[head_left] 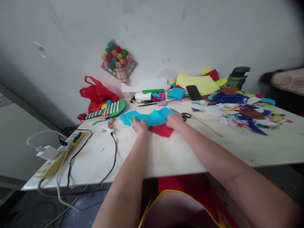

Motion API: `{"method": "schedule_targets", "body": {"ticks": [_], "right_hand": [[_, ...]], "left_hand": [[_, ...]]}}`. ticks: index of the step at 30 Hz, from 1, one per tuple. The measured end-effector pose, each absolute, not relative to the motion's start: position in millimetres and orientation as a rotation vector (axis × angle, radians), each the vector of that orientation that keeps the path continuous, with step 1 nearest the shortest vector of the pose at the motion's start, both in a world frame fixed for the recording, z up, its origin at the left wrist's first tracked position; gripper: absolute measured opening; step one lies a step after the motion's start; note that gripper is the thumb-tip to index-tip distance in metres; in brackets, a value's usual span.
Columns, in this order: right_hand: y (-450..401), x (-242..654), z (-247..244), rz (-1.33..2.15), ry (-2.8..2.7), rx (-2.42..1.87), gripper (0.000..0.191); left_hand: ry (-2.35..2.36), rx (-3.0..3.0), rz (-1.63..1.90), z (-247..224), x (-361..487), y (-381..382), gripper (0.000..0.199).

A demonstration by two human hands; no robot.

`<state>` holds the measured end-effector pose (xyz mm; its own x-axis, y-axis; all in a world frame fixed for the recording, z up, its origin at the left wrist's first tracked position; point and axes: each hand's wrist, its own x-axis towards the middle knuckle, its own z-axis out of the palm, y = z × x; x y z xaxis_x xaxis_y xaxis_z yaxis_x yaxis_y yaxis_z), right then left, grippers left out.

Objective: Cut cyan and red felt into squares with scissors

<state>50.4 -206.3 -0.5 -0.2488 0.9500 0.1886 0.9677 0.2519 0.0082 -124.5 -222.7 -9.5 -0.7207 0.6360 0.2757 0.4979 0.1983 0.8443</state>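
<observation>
A strip of turquoise crepe-like paper (152, 118) stretches between my two hands, creased and wavy along its length. My left hand (139, 125) pinches it near its left part, fingers closed on the lower edge. At the other end, my right hand (174, 121) grips the strip's right corner. Partly covered by the turquoise strip, a red piece of paper (161, 130) lies flat on the table. Black-handled scissors (186, 116) rest just beyond my right hand, their blades pointing away to the left. A thin wooden stick (206, 125) lies to the right of them.
A white glue gun (106, 126) with a black cord lies left of my left hand. A yellow power strip (59, 155) sits at the table's left edge. Paper scraps (251, 110) heap on the right, near a dark bottle (238, 77). A phone (193, 92) lies at the back.
</observation>
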Motion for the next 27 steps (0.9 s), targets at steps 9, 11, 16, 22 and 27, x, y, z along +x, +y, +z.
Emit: {"method": "schedule_targets", "body": {"ticks": [9, 11, 16, 22, 27], "right_hand": [[-201, 54, -5, -0.024, -2.136, -1.897, 0.031], [-199, 59, -4, -0.008, -1.986, -1.916, 0.035], [-186, 85, -3, 0.032, -1.509, -1.824, 0.039], [-178, 112, -7, 0.084, -1.291, -1.918, 0.041], [-178, 114, -10, 0.086, -1.31, -1.927, 0.039]], "left_hand": [[2.283, 0.961, 1.569, -6, -128, -229, 0.047], [2.273, 0.948, 1.578, -7, -129, -229, 0.048], [2.237, 0.884, 1.645, -12, -137, -224, 0.046], [2.205, 0.846, 1.711, -15, -146, -222, 0.045], [2.219, 0.98, 1.714, -18, -146, -220, 0.047]]}}
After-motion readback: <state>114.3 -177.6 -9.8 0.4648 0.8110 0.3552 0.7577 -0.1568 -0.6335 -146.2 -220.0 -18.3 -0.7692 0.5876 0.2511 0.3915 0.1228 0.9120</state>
